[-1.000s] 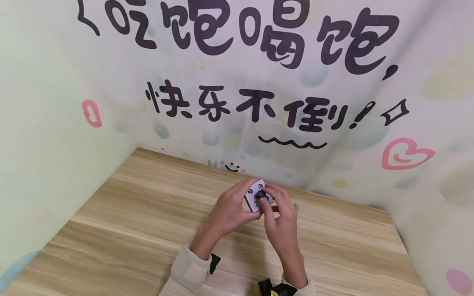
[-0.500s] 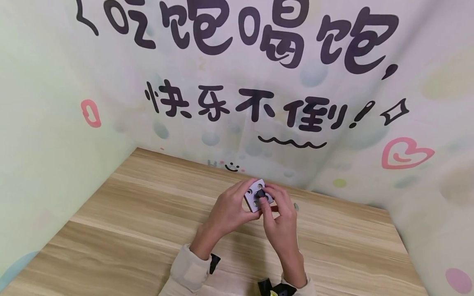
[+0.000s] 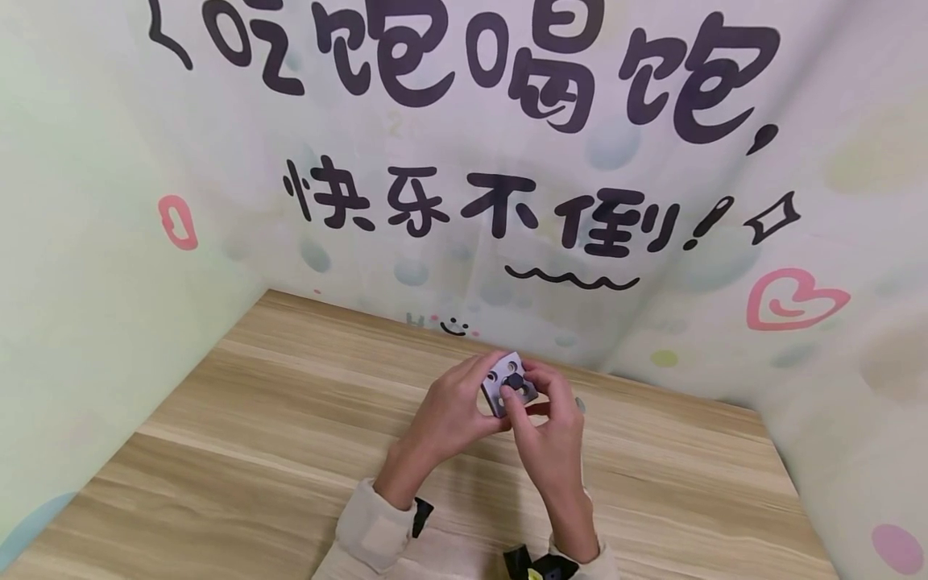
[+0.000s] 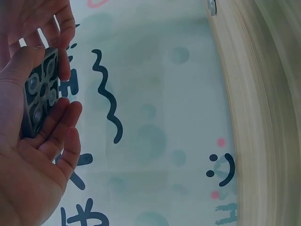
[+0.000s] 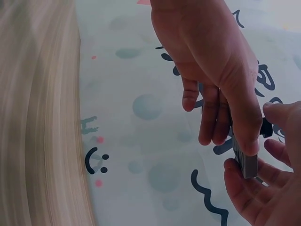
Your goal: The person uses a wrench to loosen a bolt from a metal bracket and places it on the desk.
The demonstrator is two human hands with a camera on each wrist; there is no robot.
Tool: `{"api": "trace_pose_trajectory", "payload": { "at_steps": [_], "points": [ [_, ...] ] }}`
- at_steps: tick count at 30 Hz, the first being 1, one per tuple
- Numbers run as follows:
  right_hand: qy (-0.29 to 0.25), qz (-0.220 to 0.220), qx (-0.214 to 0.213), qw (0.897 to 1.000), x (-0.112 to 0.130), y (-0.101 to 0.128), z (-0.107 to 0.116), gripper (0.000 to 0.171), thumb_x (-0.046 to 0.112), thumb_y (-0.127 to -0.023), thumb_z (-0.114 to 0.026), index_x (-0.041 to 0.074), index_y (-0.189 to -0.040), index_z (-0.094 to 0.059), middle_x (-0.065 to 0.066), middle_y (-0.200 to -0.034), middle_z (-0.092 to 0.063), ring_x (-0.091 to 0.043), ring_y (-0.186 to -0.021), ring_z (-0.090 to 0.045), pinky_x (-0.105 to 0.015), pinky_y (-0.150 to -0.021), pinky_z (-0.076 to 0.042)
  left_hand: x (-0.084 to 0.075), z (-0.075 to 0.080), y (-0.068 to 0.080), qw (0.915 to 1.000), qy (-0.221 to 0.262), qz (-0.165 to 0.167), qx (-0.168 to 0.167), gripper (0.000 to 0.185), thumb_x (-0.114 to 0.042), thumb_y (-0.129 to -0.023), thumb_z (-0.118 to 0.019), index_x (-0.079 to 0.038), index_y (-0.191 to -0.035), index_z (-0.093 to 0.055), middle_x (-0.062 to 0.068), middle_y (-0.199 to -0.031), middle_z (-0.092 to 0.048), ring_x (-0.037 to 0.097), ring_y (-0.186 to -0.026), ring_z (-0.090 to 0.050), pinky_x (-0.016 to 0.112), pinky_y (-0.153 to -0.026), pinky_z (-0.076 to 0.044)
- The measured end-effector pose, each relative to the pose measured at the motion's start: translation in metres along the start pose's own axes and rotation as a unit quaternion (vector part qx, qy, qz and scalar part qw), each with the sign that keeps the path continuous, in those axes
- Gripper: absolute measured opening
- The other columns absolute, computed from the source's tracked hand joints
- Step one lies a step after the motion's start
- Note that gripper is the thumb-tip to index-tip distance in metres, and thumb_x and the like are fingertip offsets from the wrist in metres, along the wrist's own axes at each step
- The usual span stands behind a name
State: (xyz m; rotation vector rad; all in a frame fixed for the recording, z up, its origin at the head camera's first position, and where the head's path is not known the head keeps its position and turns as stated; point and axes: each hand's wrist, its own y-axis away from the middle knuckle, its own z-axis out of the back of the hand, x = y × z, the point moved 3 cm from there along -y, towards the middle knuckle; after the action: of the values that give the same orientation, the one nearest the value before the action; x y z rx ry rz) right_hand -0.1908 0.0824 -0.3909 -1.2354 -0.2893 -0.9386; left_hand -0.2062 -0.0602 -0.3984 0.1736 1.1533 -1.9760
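Observation:
In the head view, a square grey metal plate (image 3: 495,395) with round holes near its corners is held up above the table. My left hand (image 3: 445,407) grips it by its edges, between thumb and fingers. A short black knob (image 3: 514,381) stands out from the plate's middle. My right hand (image 3: 548,427) has its thumb and forefinger on either side of that knob, pinching it. The left wrist view shows the back of the plate (image 4: 43,92), with raised ribs and round bosses. From the right wrist, the plate (image 5: 249,165) appears edge-on, the black knob (image 5: 267,127) partly hidden by fingers.
Below the hands lies a wood-grain table (image 3: 275,451). A pale printed cloth (image 3: 449,266) with large dark characters rises behind it and along both sides. Black camera mounts (image 3: 544,562) sit at the wrists, by the light sleeve cuffs.
The plate has shifted and tilted slightly to the right. My right thumb has slid a little left across the knob's lower side, while the left hand keeps its grip.

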Motion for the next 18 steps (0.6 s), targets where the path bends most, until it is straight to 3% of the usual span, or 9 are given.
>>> {"api": "trace_pose_trajectory", "payload": {
  "at_steps": [8, 18],
  "points": [
    [-0.001, -0.005, -0.028, 1.0, 0.0, -0.0014, 0.001, 0.019, 0.002, -0.083, -0.076, -0.001, -0.093, -0.061, -0.013, -0.114, -0.07, -0.022, -0.088, -0.068, -0.017, -0.06, -0.052, -0.0023, -0.0028, 0.0001, 0.9999, -0.012, -0.008, 0.001, 0.079, -0.023, -0.066, -0.092, -0.007, -0.135, -0.055, 0.005, -0.117, -0.068, 0.017, -0.099, -0.065, 0.03, -0.084, -0.054],
    [0.01, 0.008, -0.03, 0.999, -0.0001, -0.0011, 0.0009, 0.015, 0.003, -0.085, -0.075, 0.001, -0.095, -0.065, -0.012, -0.113, -0.069, -0.016, -0.087, -0.064, -0.016, -0.06, -0.052, -0.0024, -0.0022, 0.0001, 0.9998, -0.014, -0.01, -0.002, 0.079, -0.021, -0.065, -0.091, -0.006, -0.134, -0.055, 0.005, -0.118, -0.067, 0.017, -0.101, -0.065, 0.03, -0.084, -0.055]
  ]
}}
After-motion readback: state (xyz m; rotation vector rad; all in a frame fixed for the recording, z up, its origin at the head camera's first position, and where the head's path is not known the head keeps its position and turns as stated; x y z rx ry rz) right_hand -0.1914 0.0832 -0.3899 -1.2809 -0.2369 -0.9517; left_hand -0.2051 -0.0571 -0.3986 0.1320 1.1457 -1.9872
